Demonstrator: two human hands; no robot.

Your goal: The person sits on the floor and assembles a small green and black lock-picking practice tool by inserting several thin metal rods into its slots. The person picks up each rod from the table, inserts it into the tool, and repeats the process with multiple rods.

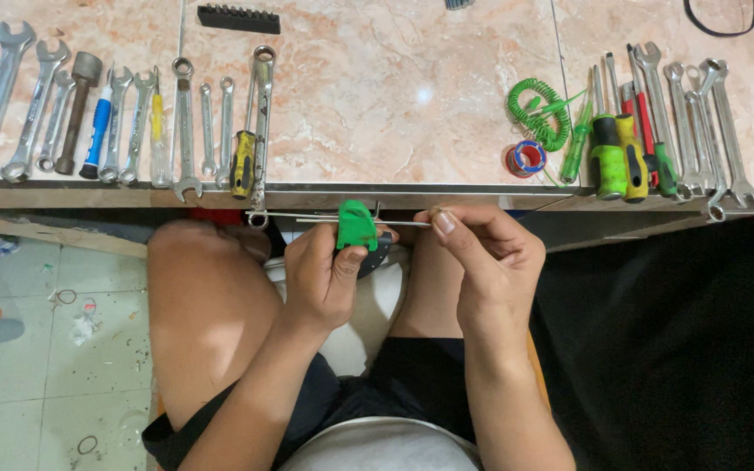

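1. A marble counter (pixel 377 96) is seen across the top of the view, from 9 to 3 o'clock.
2. The person's bare knees are seen below the counter edge, above a tiled floor (pixel 54 349) at 8 o'clock.
3. A row of wrenches (pixel 115 122) is laid along the counter edge at 10 o'clock, with a yellow-handled screwdriver (pixel 243 164) among them.
4. A second row of wrenches (pixel 700 131) is laid at 2 o'clock, beside green-and-yellow screwdrivers (pixel 617 157).
5. A black bit holder (pixel 239 19) is placed at 11 o'clock.
6. A green coiled cord (pixel 538 109) and a small reel of wire (pixel 525 159) are set at 1 o'clock, near the screwdrivers.
7. The left hand (pixel 329 279) is clenched around a green holder (pixel 357 225) at the centre, just below the counter edge.
8. The right hand (pixel 486 257) is closed in a pinch on thin metal rods (pixel 342 218); the rods are held level, running from the fingertips toward 9 o'clock past the holder.
9. Whether the rods are seated in the holder cannot be told.
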